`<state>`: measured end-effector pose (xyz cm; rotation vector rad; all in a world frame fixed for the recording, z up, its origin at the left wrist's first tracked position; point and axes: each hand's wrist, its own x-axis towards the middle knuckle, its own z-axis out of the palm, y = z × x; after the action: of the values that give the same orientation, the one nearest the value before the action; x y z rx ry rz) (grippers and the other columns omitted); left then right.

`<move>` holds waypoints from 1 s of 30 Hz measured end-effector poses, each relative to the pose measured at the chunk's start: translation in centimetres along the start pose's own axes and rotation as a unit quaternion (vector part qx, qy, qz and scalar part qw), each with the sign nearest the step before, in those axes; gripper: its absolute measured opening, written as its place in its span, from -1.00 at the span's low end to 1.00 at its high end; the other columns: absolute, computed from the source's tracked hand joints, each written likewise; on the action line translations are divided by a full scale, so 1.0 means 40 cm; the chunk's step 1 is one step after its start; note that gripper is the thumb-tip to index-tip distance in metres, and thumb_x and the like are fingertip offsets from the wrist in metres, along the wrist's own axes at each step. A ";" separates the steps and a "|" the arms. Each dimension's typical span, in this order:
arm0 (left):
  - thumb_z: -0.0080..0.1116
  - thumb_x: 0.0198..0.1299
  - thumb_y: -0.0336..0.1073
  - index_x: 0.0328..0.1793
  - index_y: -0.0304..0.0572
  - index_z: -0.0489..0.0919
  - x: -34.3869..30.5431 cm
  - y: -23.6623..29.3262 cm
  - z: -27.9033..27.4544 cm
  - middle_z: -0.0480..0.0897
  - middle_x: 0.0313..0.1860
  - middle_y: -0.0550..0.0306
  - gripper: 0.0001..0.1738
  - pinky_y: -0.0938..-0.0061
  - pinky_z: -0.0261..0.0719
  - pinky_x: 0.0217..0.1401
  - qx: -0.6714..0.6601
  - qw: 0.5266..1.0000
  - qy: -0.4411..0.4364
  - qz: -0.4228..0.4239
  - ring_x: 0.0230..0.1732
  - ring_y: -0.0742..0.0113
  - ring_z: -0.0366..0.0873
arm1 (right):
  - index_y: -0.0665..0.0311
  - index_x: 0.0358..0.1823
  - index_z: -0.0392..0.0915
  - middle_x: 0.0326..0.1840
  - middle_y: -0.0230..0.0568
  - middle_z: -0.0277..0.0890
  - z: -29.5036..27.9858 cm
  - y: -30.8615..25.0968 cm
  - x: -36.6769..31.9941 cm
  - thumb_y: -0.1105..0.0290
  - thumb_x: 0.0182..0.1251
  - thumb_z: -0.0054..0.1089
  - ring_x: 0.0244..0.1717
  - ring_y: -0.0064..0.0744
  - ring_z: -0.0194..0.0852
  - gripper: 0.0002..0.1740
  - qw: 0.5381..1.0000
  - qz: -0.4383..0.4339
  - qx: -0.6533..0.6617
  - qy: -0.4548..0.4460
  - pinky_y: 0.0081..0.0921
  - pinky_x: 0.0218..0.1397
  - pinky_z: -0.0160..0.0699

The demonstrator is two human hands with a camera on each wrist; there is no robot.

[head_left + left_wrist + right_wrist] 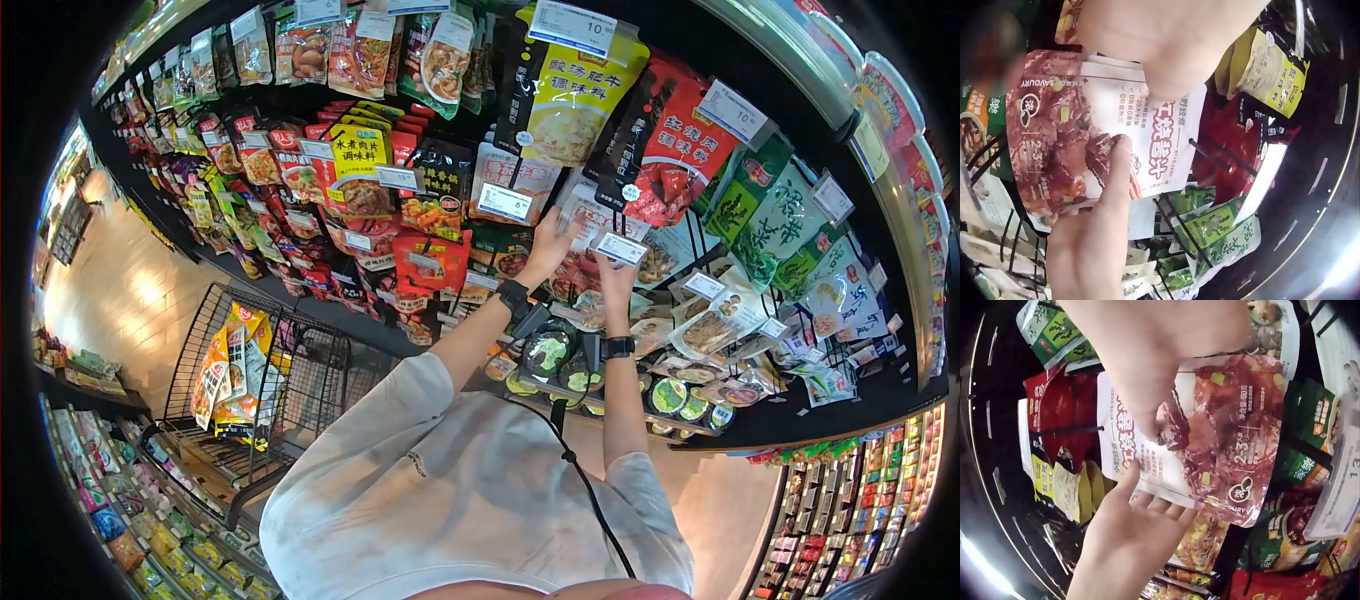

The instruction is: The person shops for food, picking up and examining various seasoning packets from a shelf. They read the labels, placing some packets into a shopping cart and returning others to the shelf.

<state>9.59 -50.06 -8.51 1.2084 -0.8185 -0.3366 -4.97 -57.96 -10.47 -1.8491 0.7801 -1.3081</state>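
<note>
Both hands hold a red-and-white sauce pouch with a picture of braised meat, in front of the hanging racks. In the head view the left hand is at the pouch's left side and the right hand at its right, partly behind a price tag. The right wrist view shows the left hand with its thumb on the pouch front and its fingers at the lower edge. In the left wrist view the right hand lays its thumb across the printed front.
Seasoning pouches hang on hooks around the hands, including a yellow pouch and a red pouch above. Metal hooks stick out near the hands. A black wire cart holding yellow packets stands at the left.
</note>
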 end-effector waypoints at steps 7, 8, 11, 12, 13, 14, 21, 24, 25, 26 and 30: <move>0.25 0.29 -0.05 0.18 -0.42 0.43 -0.016 -0.042 0.005 0.66 -0.11 -0.33 -0.42 0.10 0.52 0.09 0.026 0.999 -0.032 -0.005 0.01 -0.29 0.61 | 0.35 0.39 0.32 0.33 -0.22 0.42 -0.040 -0.014 0.004 0.33 0.36 0.34 0.28 -0.41 0.38 -0.37 0.975 0.132 0.154 -0.085 -0.43 0.35 0.31; 0.23 0.31 -0.05 0.21 -0.37 0.41 -0.030 -0.032 0.002 0.66 -0.08 -0.33 -0.44 0.11 0.53 0.07 0.065 0.997 -0.031 0.012 0.02 -0.26 0.62 | 0.34 0.41 0.28 0.33 -0.21 0.40 -0.040 -0.024 0.002 0.32 0.38 0.32 0.28 -0.41 0.35 -0.35 0.977 0.140 0.131 -0.090 -0.43 0.35 0.30; 0.21 0.33 -0.05 0.19 -0.33 0.43 -0.063 -0.007 -0.007 0.67 -0.07 -0.31 -0.48 0.12 0.55 0.04 0.067 0.997 -0.037 -0.008 0.00 -0.24 0.63 | 0.35 0.37 0.32 0.28 -0.20 0.43 -0.028 -0.044 -0.017 0.27 0.39 0.32 0.22 -0.41 0.37 -0.38 0.982 0.127 0.122 -0.074 -0.42 0.32 0.30; 0.18 0.34 -0.06 0.15 -0.32 0.43 -0.064 0.000 -0.011 0.67 -0.09 -0.29 -0.52 0.08 0.56 -0.02 0.066 0.997 -0.040 0.003 -0.03 -0.27 0.62 | 0.36 0.36 0.34 0.26 -0.20 0.44 -0.026 -0.047 -0.026 0.25 0.40 0.32 0.21 -0.41 0.37 -0.39 0.983 0.124 0.119 -0.065 -0.42 0.32 0.31; 0.18 0.34 -0.06 0.13 -0.32 0.43 -0.060 0.007 -0.015 0.66 -0.11 -0.30 -0.53 0.05 0.56 -0.03 0.101 0.994 -0.036 0.001 -0.04 -0.28 0.62 | 0.37 0.33 0.36 0.25 -0.19 0.45 -0.017 -0.050 -0.030 0.23 0.40 0.32 0.19 -0.41 0.37 -0.41 0.985 0.119 0.111 -0.059 -0.42 0.31 0.31; 0.18 0.34 -0.06 0.11 -0.32 0.43 -0.056 0.017 -0.020 0.66 -0.12 -0.31 -0.53 0.02 0.55 -0.04 0.136 0.990 -0.032 -0.003 -0.04 -0.30 0.61 | 0.37 0.31 0.38 0.23 -0.19 0.46 -0.003 -0.057 -0.031 0.20 0.40 0.32 0.18 -0.41 0.37 -0.41 0.987 0.114 0.102 -0.053 -0.42 0.30 0.32; 0.14 0.34 -0.02 0.19 -0.32 0.40 -0.012 0.044 -0.058 0.62 -0.03 -0.39 -0.47 -0.06 0.51 0.01 0.207 0.974 -0.083 -0.049 0.02 -0.37 0.56 | 0.43 0.27 0.44 0.18 -0.17 0.53 0.033 -0.072 -0.048 0.08 0.42 0.29 0.15 -0.40 0.43 -0.38 0.986 0.147 0.064 -0.043 -0.44 0.29 0.33; 0.11 0.36 0.02 0.26 -0.35 0.35 -0.010 0.047 -0.065 0.59 0.06 -0.41 -0.40 -0.02 0.48 0.12 0.201 0.966 -0.135 -0.092 0.12 -0.38 0.53 | 0.44 0.27 0.44 0.21 -0.17 0.53 0.003 -0.128 -0.091 0.04 0.45 0.24 0.16 -0.42 0.43 -0.38 0.983 0.167 0.052 -0.054 -0.45 0.30 0.32; 0.10 0.37 0.04 0.29 -0.35 0.33 -0.004 0.044 -0.066 0.58 0.08 -0.42 -0.38 -0.01 0.48 0.14 0.201 0.963 -0.148 -0.102 0.14 -0.38 0.52 | 0.45 0.33 0.38 0.24 -0.15 0.51 -0.013 -0.136 -0.098 0.11 0.47 0.24 0.19 -0.43 0.42 -0.38 0.982 0.163 0.053 -0.082 -0.45 0.31 0.32; 0.08 0.38 0.06 0.31 -0.35 0.32 0.004 0.040 -0.067 0.58 0.10 -0.43 -0.36 0.00 0.47 0.16 0.201 0.960 -0.163 -0.111 0.15 -0.38 0.51 | 0.45 0.33 0.36 0.24 -0.15 0.51 -0.022 -0.146 -0.113 0.14 0.47 0.23 0.21 -0.42 0.41 -0.39 0.980 0.168 0.066 -0.085 -0.43 0.31 0.33; -0.05 0.40 0.22 0.47 -0.24 0.25 0.016 0.019 -0.075 0.52 0.27 -0.34 -0.24 0.07 0.44 0.27 0.202 0.948 -0.208 -0.130 0.29 -0.30 0.45 | 0.40 0.32 0.37 0.24 -0.19 0.50 -0.114 -0.175 -0.224 0.23 0.50 0.18 0.25 -0.46 0.42 -0.49 0.976 0.200 0.037 -0.073 -0.48 0.36 0.34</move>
<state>12.03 -48.12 -7.94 1.6676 -1.1306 -0.6787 -11.54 -47.87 -8.23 -1.6034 0.9514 -0.9211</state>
